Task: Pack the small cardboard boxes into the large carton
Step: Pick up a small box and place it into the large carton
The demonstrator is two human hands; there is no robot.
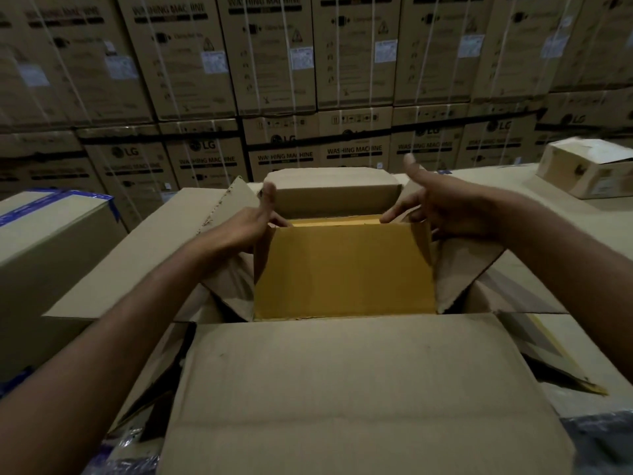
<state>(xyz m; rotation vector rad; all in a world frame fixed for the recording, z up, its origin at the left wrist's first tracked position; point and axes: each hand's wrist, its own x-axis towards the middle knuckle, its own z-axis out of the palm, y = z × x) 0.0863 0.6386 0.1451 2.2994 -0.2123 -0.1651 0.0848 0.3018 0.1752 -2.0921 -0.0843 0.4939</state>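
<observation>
Snagging is judged the main risk. The small yellow-brown box (342,269) is held upright at the centre of the large carton (150,255). Its loose side flaps (462,265), splayed out at 3 and 9 o'clock, could be caught on the carton's walls or folded under as the box is lowered. A tilt could also be caused by uneven support, since the two hands are not set alike. One corner might then be jammed against the second small box (332,192), which stands just behind at 12 o'clock. The carton's near flap (342,389), spread flat at 6 o'clock, could be drawn inward if brushed by a forearm.

The left hand (246,224) is placed at the box's upper left corner, at about 10 o'clock, with the thumb raised and the fingers laid over the top edge. Whether a firm grip is closed there cannot be told through the blur. The right hand (442,207) is spread wide at 2 o'clock with the thumb lifted clear. Its straight fingers (394,214) touch the upper right edge, and nothing is clasped. How deep the box sits inside the carton cannot be made out.
</observation>
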